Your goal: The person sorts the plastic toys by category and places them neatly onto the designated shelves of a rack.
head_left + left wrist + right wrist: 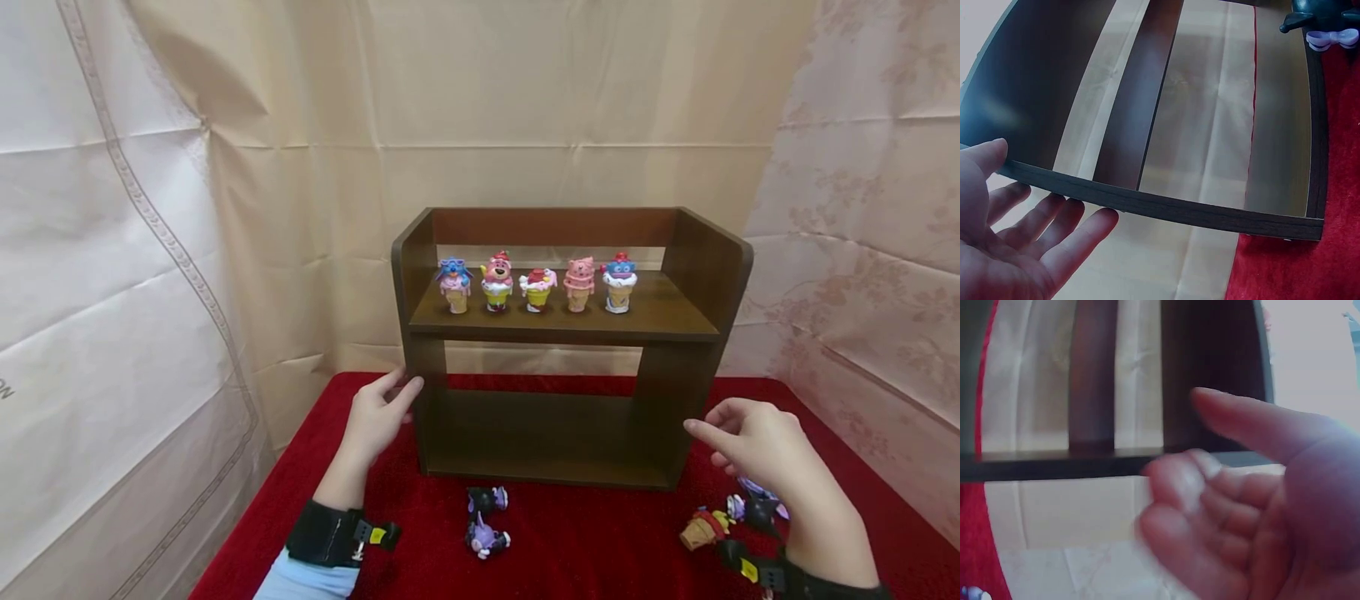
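Note:
A dark brown wooden two-tier shelf (562, 333) stands on a red cloth. On its upper board, several small ice-cream-cone figurines (536, 290) are lined up in a row. My left hand (377, 419) is at the shelf's left side panel (429, 400), fingers fairly straight along the outer side and thumb near the front edge; whether it touches cannot be told. By the right side panel (678, 408) is my right hand (757, 437), its fingers loosely bent and holding nothing. That hand is blurred in the right wrist view, in front of the shelf edge (1054, 466).
Two black-and-purple figurines (487, 537) lie on the red cloth (585, 542) before the shelf. Below my right hand lie a cone figurine (701, 531) and a black-and-purple figurine (759, 512), partly hidden by the forearm. Beige curtains (562, 100) hang behind.

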`<state>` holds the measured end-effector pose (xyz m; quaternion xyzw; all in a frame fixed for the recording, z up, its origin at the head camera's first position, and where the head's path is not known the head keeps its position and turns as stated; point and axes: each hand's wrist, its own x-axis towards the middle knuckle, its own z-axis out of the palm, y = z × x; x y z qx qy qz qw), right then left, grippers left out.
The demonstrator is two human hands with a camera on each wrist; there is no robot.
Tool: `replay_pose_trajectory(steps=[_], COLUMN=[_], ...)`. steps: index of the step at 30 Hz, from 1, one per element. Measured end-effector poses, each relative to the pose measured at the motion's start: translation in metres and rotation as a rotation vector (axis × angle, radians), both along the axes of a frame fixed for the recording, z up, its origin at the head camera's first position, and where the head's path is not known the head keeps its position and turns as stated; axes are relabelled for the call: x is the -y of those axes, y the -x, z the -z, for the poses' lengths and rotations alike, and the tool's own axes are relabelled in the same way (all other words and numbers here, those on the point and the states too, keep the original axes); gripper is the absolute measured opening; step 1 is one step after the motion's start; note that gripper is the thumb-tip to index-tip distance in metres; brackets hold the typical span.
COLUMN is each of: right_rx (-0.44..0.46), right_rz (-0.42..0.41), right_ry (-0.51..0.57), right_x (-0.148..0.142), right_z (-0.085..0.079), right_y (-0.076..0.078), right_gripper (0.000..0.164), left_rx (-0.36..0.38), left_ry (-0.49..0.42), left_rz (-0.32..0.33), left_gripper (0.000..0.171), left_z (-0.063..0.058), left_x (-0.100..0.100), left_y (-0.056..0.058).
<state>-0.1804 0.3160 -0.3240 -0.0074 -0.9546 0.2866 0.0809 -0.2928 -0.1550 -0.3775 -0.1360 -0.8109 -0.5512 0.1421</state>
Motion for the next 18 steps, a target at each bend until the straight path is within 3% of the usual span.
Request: replay_pose_trajectory(steps=[7,18], right_rx=[0.231,0.454], right_rz=[0.050,0.034], right_ry=[0.014,0.095], right_x=[-0.016,-0.031], right_z=[0.023,0.060], right_y=[0.010,0.027], right_gripper=[0.049,0.051], left_rx=[0.003,0.006], left_ry=[-0.008,-0.013], left_rz=[0.009,0.016], left_gripper=[0.057,0.059], left_z=[-0.001,0.002], left_x=[0.000,0.002], left_y=[0.001,0.003])
